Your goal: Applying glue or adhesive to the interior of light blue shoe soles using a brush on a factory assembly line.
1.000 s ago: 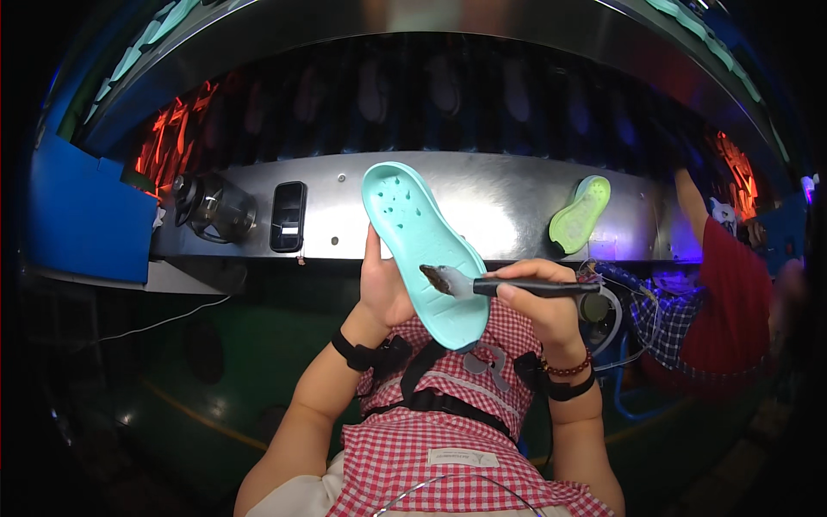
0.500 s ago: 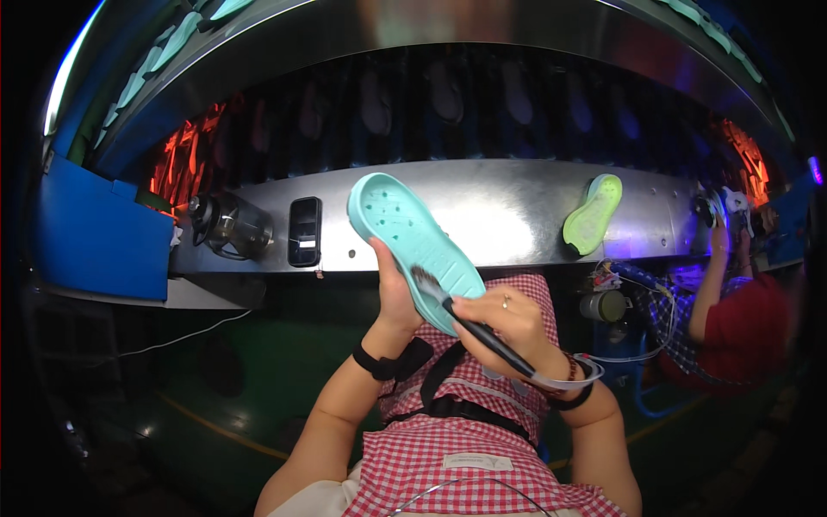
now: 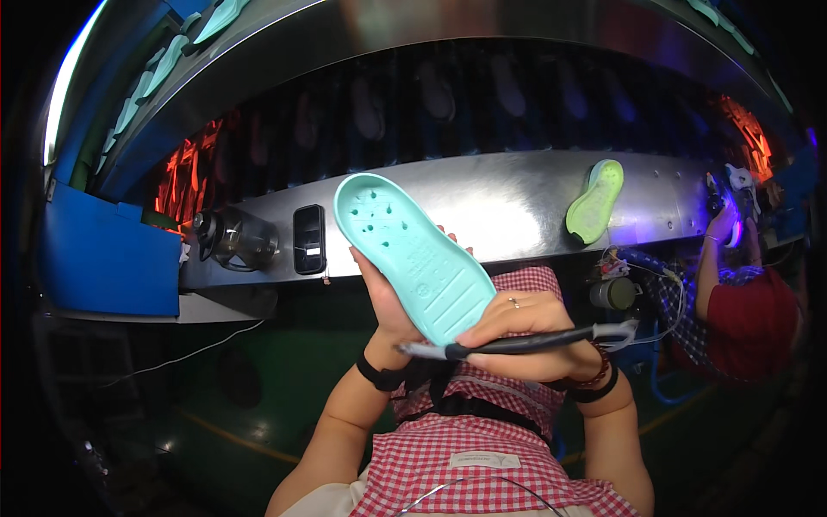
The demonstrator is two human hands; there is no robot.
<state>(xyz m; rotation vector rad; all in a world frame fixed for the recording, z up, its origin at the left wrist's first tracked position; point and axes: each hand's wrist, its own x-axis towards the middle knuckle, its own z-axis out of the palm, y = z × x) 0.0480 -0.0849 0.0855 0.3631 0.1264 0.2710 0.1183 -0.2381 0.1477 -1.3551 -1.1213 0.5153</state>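
My left hand [image 3: 388, 306] holds a mint-green shoe sole [image 3: 401, 246] from below and the left side, with some fingertips showing past its right edge. The sole is tilted, its recessed inner face toward me, with dark green spots at the wide end and grooves at the narrow end. Closed round a black-handled brush [image 3: 538, 342] is my right hand [image 3: 521, 314], whose fingers are at the sole's near end. The brush points left, its blurred head just below the sole. A clear tube [image 3: 616, 334] runs from the handle's end.
A metal ledge [image 3: 482, 194] runs ahead, carrying a clear jug [image 3: 245, 239], a black phone-like case [image 3: 309, 239] and a yellow-green sole [image 3: 596, 202]. Behind it lies a dark row of soles. At right, a co-worker in a red top [image 3: 749, 323] handles something under violet light. Left stands a blue cabinet [image 3: 112, 250].
The brush has left the sole's inner face and swung to point left below its near end. My left hand has turned the sole slightly so its inner face shows more fully.
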